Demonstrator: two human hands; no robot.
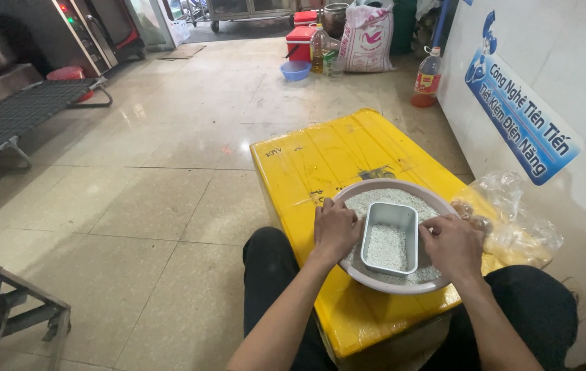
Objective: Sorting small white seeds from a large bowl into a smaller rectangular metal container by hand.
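Tiled floor (169, 206); yellow box (320, 165) bears basin (375, 187), plastic bag (520, 227) beside hands (396, 237).

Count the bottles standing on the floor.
2: an oil bottle beside the red cooler, and a red-labelled bottle by the white wall. Others may hide behind the sack.

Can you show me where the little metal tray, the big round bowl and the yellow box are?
metal tray (390, 238): head view, on its grain-covered bottom.
round bowl (375, 185): head view, on its far rim.
yellow box (320, 158): head view, on its bare lid.
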